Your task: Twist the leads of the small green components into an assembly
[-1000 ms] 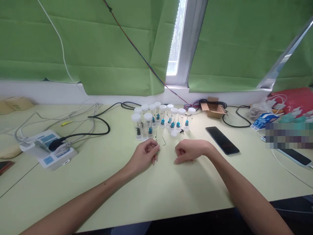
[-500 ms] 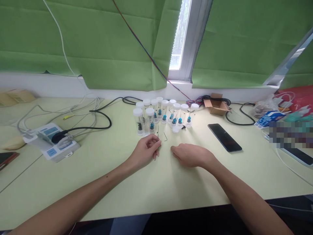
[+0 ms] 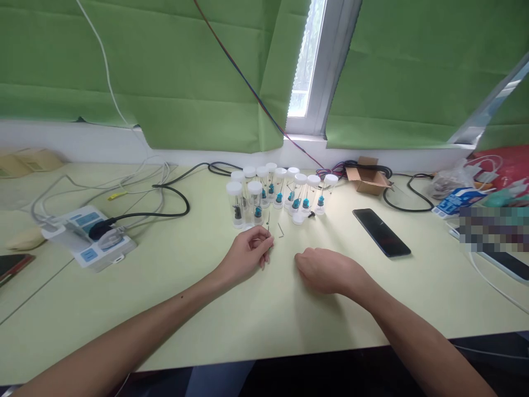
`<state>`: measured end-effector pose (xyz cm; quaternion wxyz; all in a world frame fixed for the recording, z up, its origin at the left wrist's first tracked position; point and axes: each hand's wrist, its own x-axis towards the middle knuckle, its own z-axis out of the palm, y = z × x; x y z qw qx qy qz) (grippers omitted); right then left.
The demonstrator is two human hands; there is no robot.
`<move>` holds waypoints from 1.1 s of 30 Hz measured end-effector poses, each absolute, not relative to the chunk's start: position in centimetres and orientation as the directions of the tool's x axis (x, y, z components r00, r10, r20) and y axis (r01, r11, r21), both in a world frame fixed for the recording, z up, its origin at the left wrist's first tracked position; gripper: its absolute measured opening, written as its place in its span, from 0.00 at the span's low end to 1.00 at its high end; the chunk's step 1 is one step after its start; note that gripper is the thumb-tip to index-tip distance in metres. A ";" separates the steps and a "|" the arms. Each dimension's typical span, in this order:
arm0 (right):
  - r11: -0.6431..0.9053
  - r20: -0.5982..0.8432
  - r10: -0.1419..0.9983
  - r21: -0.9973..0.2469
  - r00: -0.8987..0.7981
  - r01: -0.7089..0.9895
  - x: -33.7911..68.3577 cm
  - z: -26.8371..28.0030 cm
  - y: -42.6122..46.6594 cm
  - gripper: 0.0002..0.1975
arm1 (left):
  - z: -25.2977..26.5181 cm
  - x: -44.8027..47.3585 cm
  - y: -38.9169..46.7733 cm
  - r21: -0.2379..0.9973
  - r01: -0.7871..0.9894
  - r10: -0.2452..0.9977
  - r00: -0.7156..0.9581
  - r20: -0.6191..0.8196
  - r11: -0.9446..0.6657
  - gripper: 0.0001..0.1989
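**Spreading below green fabric [image 3: 198, 110], a pale bench [image 3: 185, 320] carries capped tubes and small metal parts**

The bench's far edge meets a white wall [image 3: 45, 138]; its near edge rises slightly toward the right. Toward the left end lies a white power strip [image 3: 88, 255], a black plug [image 3: 99, 227] seated in it.

The person's forearms come in over the near edge. The left hand [image 3: 252, 248] is partly curled near the middle, thumb and forefinger pinched together on a thin rod [image 3: 269, 217]. The right hand [image 3: 324, 267] rests just beside it, nearer the right end, its back up and its fingers bent under; they are hidden, so whether they grip anything cannot be told.

A dark phone [image 3: 381, 231] lies right of the right hand, its long axis slanting from the far edge toward the near edge and right. An open cardboard box [image 3: 367, 177] sits by the far edge, behind the phone.

Upright clear tubes [image 3: 279, 190] with white caps cluster between the hands and the far edge, holding blue or dark pieces.

The rod stands out past the left fingertips, its long axis pointing at the far edge, a small green spot [image 3: 267, 223] along it; its tilt is unclear. Just right of it lies an L-shaped metal key [image 3: 281, 230], its short arm nearer the near edge. Smallest is a black piece [image 3: 312, 214] at the front of the tubes.
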<state>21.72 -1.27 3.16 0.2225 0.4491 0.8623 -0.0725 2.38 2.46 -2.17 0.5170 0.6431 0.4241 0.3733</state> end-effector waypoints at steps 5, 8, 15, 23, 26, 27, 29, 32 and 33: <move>0.555 -0.421 0.767 0.057 -0.484 0.830 21.5 2.8 -1.4 0.13 | -2.1 2.4 2.5 0.980 0.164 0.931 0.362 0.043 -0.109 0.11; 0.540 -0.421 0.774 0.047 -0.474 0.840 21.4 3.0 -1.3 0.13 | -2.1 2.5 2.5 0.982 0.156 0.932 0.361 0.041 -0.104 0.11; 0.488 -0.363 0.823 0.057 -0.438 0.871 20.9 2.4 -1.1 0.13 | -2.1 2.5 2.4 0.986 0.135 0.932 0.361 0.043 -0.098 0.12; 0.414 -0.378 0.850 0.051 -0.366 0.909 19.8 2.5 -1.7 0.13 | -1.5 2.5 2.4 0.994 0.092 0.930 0.367 0.020 -0.058 0.16; 0.378 -0.383 0.863 0.053 -0.331 0.924 19.3 2.4 -2.0 0.12 | -1.5 2.5 2.5 0.997 0.057 0.929 0.368 0.022 -0.047 0.18; 0.360 -0.385 0.868 0.054 -0.313 0.932 19.1 2.2 -2.1 0.12 | -1.6 2.4 2.6 0.998 0.048 0.928 0.371 0.021 -0.042 0.19; 0.331 -0.381 0.878 0.049 -0.288 0.942 18.9 1.9 -2.1 0.11 | -1.7 2.4 2.7 0.999 0.034 0.926 0.377 0.014 -0.030 0.19; 0.318 -0.351 0.889 0.011 -0.294 0.948 18.9 1.6 -1.8 0.09 | -1.7 2.4 2.8 1.000 0.016 0.924 0.383 0.011 -0.018 0.19; 0.313 -0.333 0.895 -0.008 -0.298 0.950 19.0 1.6 -1.6 0.09 | -1.6 2.4 2.8 1.000 0.011 0.923 0.386 0.010 -0.016 0.18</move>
